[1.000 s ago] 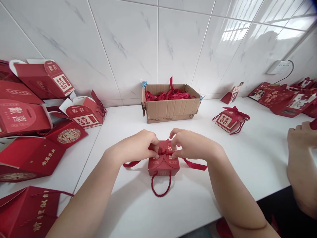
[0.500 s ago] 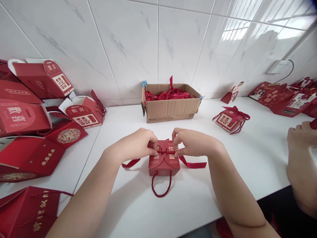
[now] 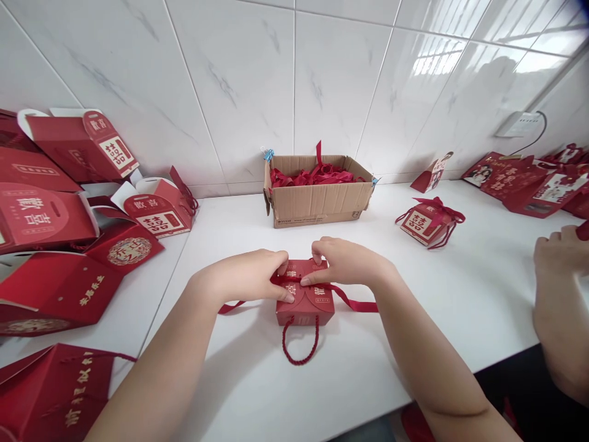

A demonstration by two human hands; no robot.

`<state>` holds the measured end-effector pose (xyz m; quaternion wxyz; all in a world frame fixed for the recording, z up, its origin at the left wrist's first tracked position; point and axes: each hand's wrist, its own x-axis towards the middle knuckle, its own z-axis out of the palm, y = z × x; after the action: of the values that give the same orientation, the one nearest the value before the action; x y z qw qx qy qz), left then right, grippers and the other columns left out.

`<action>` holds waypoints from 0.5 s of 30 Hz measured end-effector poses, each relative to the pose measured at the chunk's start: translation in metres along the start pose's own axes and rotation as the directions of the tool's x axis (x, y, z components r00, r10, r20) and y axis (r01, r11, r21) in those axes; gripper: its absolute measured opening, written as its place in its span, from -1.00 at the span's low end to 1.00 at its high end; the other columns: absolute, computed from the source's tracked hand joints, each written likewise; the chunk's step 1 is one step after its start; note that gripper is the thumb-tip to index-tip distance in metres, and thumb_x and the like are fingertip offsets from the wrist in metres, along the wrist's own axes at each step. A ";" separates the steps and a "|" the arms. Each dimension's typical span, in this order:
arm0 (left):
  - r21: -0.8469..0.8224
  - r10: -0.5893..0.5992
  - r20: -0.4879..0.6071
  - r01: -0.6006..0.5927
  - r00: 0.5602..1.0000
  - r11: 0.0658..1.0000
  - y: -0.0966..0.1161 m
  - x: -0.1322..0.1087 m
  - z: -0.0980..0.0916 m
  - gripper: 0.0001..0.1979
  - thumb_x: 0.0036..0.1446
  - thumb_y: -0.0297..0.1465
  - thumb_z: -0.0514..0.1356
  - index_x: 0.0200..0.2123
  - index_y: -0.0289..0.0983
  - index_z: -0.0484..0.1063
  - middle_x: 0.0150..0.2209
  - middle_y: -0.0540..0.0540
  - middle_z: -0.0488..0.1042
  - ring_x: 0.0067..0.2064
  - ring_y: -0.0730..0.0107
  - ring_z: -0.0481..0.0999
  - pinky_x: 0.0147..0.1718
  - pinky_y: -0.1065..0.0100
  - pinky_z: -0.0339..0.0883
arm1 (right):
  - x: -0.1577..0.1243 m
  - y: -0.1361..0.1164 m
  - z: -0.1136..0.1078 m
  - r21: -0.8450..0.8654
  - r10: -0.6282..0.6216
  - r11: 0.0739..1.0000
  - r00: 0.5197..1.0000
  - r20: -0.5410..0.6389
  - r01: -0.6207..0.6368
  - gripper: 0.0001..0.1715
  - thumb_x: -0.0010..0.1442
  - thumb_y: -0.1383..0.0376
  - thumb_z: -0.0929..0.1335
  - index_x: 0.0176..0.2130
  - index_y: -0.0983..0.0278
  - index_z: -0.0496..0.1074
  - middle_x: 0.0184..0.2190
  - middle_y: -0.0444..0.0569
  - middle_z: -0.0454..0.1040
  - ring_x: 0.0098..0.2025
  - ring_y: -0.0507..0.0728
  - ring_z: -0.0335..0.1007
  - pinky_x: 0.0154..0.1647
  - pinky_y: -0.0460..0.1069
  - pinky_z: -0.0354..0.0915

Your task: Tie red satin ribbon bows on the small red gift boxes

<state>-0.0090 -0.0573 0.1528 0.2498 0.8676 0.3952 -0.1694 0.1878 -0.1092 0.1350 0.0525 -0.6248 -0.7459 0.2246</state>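
A small red gift box (image 3: 306,302) with gold lettering stands on the white table (image 3: 257,380) in front of me, a red cord handle looping out at its near side. A red ribbon (image 3: 354,302) lies across its top, its ends trailing left and right on the table. My left hand (image 3: 251,276) rests on the box's left top, fingers pinched on the ribbon. From the right, my right hand (image 3: 345,263) grips the ribbon over the box top.
A cardboard carton (image 3: 317,196) full of red ribbons stands by the tiled wall. Flat and half-folded red boxes (image 3: 50,245) pile up on the left. A finished box with a bow (image 3: 430,222) and more red boxes lie right. Another person's hand (image 3: 559,270) shows at the right edge.
Both my hands have dropped lower onto the box top and drawn closer together, pulling the ribbon taut across it. The ribbon ends have shifted slightly inward.
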 end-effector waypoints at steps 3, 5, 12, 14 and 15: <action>-0.011 0.006 0.005 -0.006 1.000 1.000 0.000 0.001 0.000 -0.60 -0.06 0.03 0.11 -0.35 -0.18 0.26 -0.37 -0.02 0.43 -0.48 0.37 0.34 -0.60 0.38 0.10 | 0.002 -0.002 0.003 -0.011 0.017 1.000 1.000 -0.021 -0.017 -0.49 0.03 -0.15 0.30 -0.35 0.23 0.27 -0.29 -0.05 0.38 -0.36 0.08 0.28 -0.47 -0.07 0.13; -0.017 0.011 0.020 -0.010 1.000 1.000 -0.001 0.001 -0.001 -0.61 -0.06 0.02 0.11 -0.36 -0.18 0.26 -0.38 -0.02 0.43 -0.48 0.37 0.33 -0.60 0.39 0.10 | -0.002 -0.003 0.001 -0.014 0.053 0.998 0.998 -0.030 -0.054 -0.53 0.09 -0.12 0.27 -0.34 0.23 0.27 -0.30 -0.04 0.39 -0.37 0.08 0.29 -0.47 -0.06 0.14; -0.027 0.051 -0.020 -0.051 0.999 0.998 -0.004 0.000 0.000 -0.60 0.00 0.04 0.05 -0.38 -0.18 0.27 -0.44 -0.02 0.43 -0.55 0.39 0.31 -0.63 0.39 0.07 | -0.030 0.014 -0.005 0.166 0.124 0.978 0.992 0.000 -0.122 -0.41 -0.03 -0.21 0.32 -0.29 0.21 0.32 -0.23 -0.02 0.44 -0.31 0.12 0.35 -0.45 -0.05 0.20; -0.048 0.030 -0.011 -0.030 0.999 0.998 -0.001 -0.002 -0.001 -0.57 0.06 0.07 -0.04 -0.40 -0.18 0.26 -0.52 0.00 0.39 -0.62 0.41 0.27 -0.65 0.38 0.05 | -0.034 0.022 0.004 0.240 0.135 0.961 0.991 0.014 -0.134 -0.42 -0.04 -0.20 0.34 -0.31 0.22 0.32 -0.25 -0.02 0.45 -0.33 0.11 0.35 -0.45 -0.05 0.20; -0.062 0.021 -0.002 -0.021 1.000 0.998 0.001 -0.003 0.000 -0.56 0.08 0.06 -0.08 -0.41 -0.18 0.25 -0.55 0.02 0.37 -0.65 0.43 0.24 -0.65 0.38 0.04 | -0.035 0.025 0.009 0.297 0.126 0.946 0.992 0.030 -0.129 -0.43 -0.04 -0.20 0.34 -0.33 0.23 0.31 -0.28 -0.03 0.46 -0.36 0.10 0.34 -0.46 -0.05 0.20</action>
<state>-0.0098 -0.0594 0.1549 0.2783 0.8636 0.3913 -0.1539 0.2145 -0.1423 0.1239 0.1277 -0.6553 -0.6619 0.3407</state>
